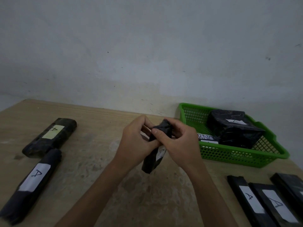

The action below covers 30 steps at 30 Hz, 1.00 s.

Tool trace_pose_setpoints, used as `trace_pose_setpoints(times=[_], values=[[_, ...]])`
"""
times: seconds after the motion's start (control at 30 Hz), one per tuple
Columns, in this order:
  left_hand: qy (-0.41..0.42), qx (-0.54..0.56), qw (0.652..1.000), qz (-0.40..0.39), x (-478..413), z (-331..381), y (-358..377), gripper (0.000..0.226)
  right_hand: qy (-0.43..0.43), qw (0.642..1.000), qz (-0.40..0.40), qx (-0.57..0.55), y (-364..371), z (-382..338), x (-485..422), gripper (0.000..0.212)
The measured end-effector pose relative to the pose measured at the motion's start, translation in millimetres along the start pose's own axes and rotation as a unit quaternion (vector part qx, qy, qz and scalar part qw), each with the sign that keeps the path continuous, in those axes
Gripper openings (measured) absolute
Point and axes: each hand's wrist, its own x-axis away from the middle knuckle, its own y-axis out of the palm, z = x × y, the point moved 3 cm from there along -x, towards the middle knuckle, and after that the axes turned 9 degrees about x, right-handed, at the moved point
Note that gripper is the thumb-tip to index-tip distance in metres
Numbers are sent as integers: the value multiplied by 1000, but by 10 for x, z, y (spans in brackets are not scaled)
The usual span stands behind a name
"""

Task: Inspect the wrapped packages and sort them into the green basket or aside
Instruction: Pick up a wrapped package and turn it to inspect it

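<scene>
Above the middle of the table I hold a long black wrapped package (151, 161) with a white label, tilted, its lower end pointing toward me. My left hand (136, 141) grips it from the left and my right hand (177, 141) grips it from the right, thumb pressed on its upper end. The green basket (237, 157) stands at the right and holds two bulky black packages (232, 126), one with a white label, plus a flat labelled one (207, 139).
Two long black packages marked "A" lie at the left (50, 136) (32, 182). Three flat black packages with white "A" labels (265, 202) lie at the near right. A grey wall rises right behind the wooden table (101, 161).
</scene>
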Motion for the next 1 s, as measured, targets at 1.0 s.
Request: trace_pose_setpoints(times=[1.0], values=[[-94,137,985,-55,-9,-22,29,30,45,996,-7,-80,-220,55,-96,17]])
